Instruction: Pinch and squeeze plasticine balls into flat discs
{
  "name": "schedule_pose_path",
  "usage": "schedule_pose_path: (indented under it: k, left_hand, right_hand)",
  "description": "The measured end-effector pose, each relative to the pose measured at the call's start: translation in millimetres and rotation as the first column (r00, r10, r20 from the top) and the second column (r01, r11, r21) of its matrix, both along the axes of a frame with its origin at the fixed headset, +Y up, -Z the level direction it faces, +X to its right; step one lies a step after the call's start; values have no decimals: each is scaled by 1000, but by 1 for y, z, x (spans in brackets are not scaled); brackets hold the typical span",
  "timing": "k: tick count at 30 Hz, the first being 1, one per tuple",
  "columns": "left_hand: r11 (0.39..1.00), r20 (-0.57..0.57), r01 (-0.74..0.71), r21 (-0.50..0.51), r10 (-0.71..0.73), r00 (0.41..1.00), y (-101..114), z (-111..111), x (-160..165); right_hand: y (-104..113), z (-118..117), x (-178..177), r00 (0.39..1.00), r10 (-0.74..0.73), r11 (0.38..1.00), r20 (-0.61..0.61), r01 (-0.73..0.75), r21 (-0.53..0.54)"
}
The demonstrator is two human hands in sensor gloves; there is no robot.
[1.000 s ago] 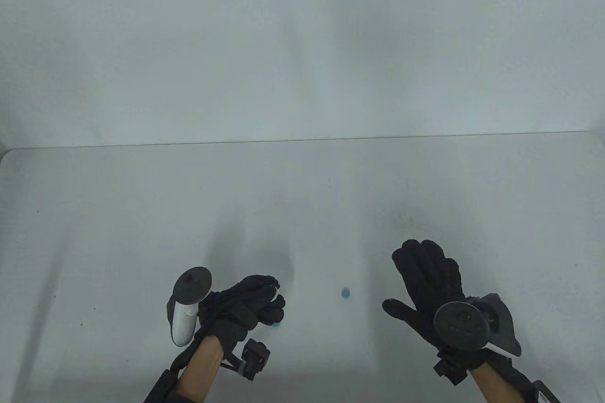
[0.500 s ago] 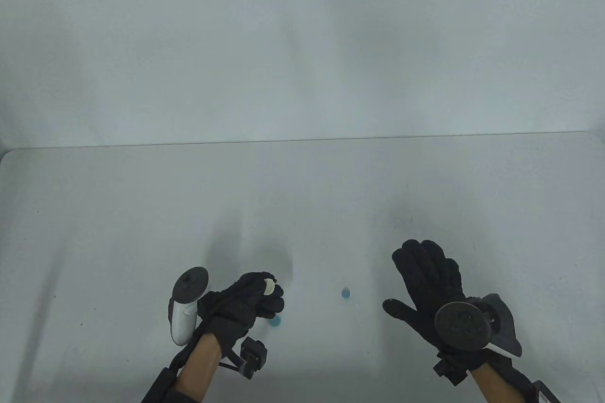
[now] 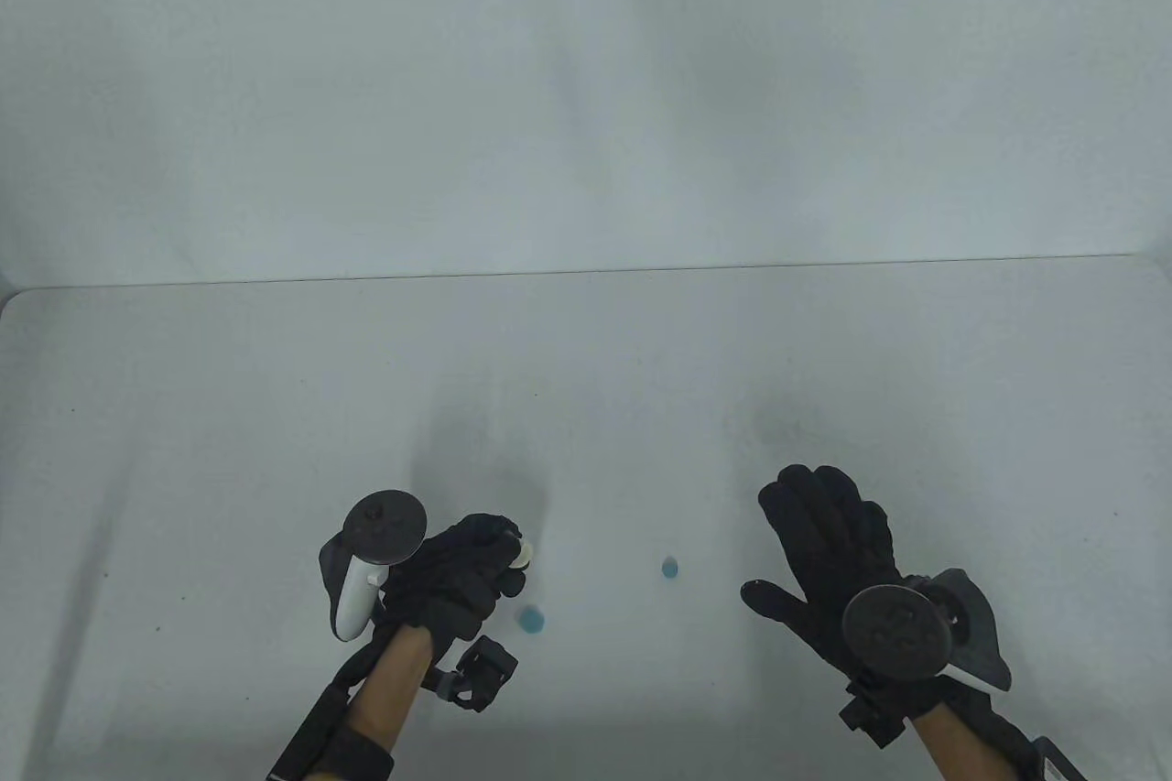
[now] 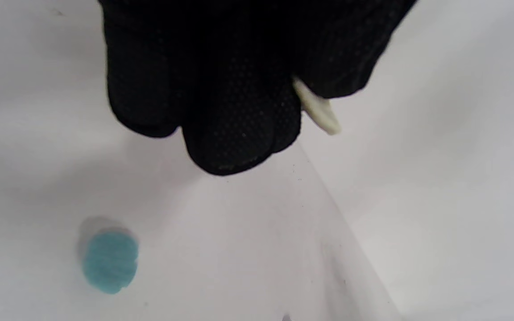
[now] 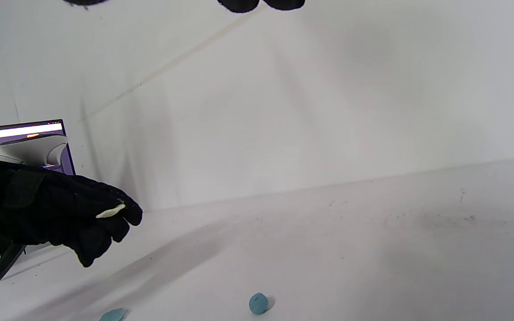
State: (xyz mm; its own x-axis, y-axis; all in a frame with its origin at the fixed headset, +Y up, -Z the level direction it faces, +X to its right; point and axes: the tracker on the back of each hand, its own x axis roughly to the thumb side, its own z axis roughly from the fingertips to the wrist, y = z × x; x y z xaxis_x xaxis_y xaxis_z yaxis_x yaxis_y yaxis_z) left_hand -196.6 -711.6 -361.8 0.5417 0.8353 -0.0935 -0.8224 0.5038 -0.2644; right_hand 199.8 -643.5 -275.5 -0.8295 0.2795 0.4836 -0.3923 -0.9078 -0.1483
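Pinching a flattened white piece of plasticine (image 3: pixel 522 552) between thumb and fingers, my left hand (image 3: pixel 458 575) sits low and left of centre in the table view, lifted off the table (image 3: pixel 275 415). From the left wrist view the white piece (image 4: pixel 317 109) pokes out edge-on from between the gloved fingers (image 4: pixel 230 125), thin and pale. In the right wrist view it shows as a thin sliver (image 5: pixel 110 211) in that hand (image 5: pixel 60 214) at the left edge.

Just below and right of that hand a flat blue disc (image 3: pixel 531 619) lies on the table; it appears in the lower left of the left wrist view (image 4: pixel 109 261). A blue ball (image 3: pixel 670 568), still round, sits near the middle bottom, between my hands, and low in the right wrist view (image 5: pixel 258 303).

My right hand (image 3: pixel 824 552) rests at the lower right with fingers spread apart, holding nothing. A laptop screen (image 5: pixel 20 138) glows at the left edge of the right wrist view.
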Motion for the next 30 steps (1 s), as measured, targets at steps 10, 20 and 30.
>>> schedule_pose_path:
  k: [10,20,30]
  left_hand:
    - [973,71,229,-10,-228,971,-10,-16,22]
    - [906,128,423,33,-423,897,-24,-32,37]
    - [811,236,584,42,-576,783,-28,-44,60]
  right_hand:
    - [0,0,-3,1000,-8,1000,2,8,0]
    - [-1,0,-4,1000,0,1000,0,0,-4]
    - [-1,-1,-3,1000,2,1000,2,-2,-13]
